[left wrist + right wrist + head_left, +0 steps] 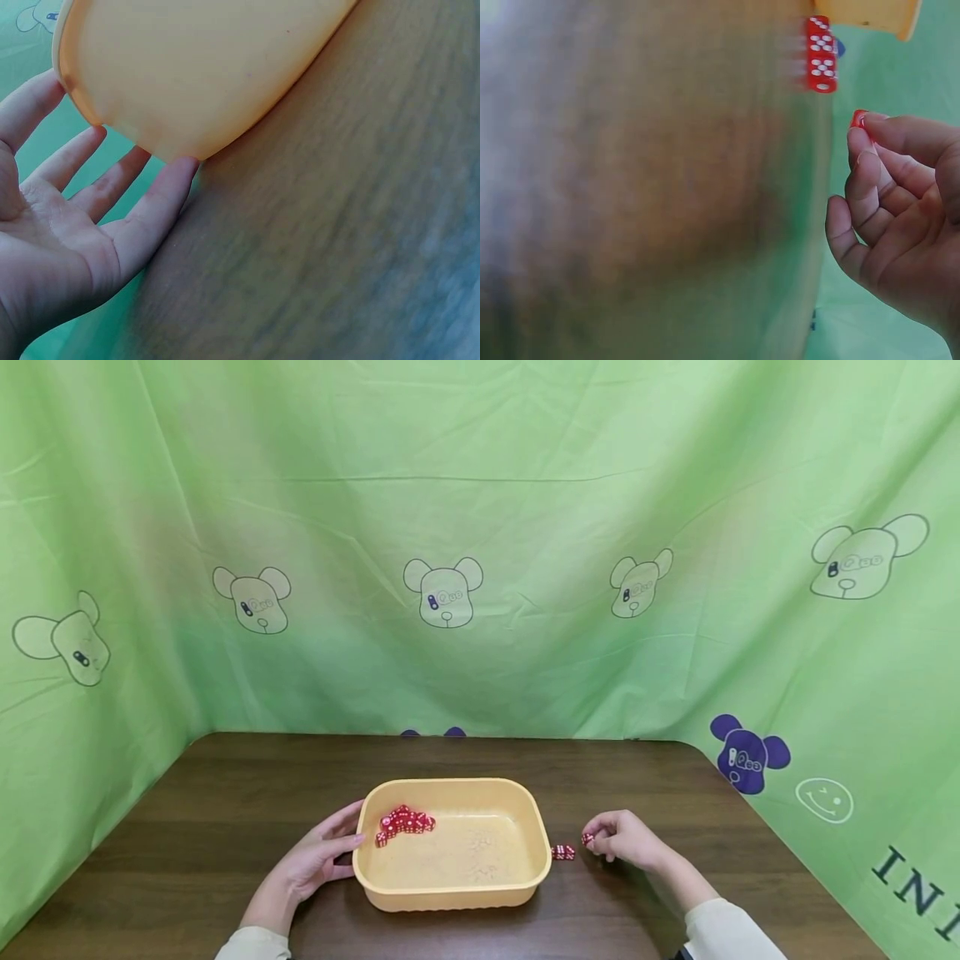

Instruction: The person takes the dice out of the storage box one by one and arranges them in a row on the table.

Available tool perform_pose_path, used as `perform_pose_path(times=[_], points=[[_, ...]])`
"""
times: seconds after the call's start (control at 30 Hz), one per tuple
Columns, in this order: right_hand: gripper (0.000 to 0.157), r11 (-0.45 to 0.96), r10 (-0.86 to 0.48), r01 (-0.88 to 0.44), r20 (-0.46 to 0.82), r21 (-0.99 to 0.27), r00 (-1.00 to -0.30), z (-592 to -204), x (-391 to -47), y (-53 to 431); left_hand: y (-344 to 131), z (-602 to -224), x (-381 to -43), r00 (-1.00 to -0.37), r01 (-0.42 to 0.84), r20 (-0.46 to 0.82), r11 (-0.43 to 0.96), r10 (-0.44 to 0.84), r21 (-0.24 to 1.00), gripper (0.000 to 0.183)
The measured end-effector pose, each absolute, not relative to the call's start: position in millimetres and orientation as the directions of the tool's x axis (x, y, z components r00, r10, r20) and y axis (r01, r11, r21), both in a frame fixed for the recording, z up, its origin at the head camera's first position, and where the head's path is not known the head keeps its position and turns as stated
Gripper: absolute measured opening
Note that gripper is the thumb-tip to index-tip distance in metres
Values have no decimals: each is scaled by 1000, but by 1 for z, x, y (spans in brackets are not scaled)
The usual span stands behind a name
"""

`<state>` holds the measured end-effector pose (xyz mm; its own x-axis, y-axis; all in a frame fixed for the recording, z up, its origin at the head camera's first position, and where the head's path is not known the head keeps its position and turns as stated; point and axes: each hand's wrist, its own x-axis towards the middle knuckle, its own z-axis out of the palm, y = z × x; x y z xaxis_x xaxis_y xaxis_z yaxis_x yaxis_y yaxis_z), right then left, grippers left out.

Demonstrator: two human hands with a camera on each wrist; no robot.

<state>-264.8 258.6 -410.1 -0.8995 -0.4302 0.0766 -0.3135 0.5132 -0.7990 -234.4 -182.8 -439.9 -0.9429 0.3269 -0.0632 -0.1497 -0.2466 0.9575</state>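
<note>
A yellow plastic bin [450, 900] sits on the table, with a heap of red dice [405, 821] at its left end. My left hand [318, 856] rests against the bin's left side. In the left wrist view its spread, fairly straight fingers touch the wall with their tips. Just outside the bin's right side is a short row of red dice [563, 852] with white pips. To the right of that row, my right hand [626, 839] pinches one red die [859, 118] between thumb and index finger. The other fingers are loosely bent.
The dark wooden table [300, 768] extends around the bin. Green cloth [525, 677] printed with bear heads hangs behind the table and along both sides.
</note>
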Motion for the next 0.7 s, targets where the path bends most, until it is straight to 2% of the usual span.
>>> perform_pose_path(times=[0.7], points=[[11,535,-478,-344,59,-772,-876,-426,-266,253,-183,-440,-235,-943,-150,-63,-249,327,957,63]])
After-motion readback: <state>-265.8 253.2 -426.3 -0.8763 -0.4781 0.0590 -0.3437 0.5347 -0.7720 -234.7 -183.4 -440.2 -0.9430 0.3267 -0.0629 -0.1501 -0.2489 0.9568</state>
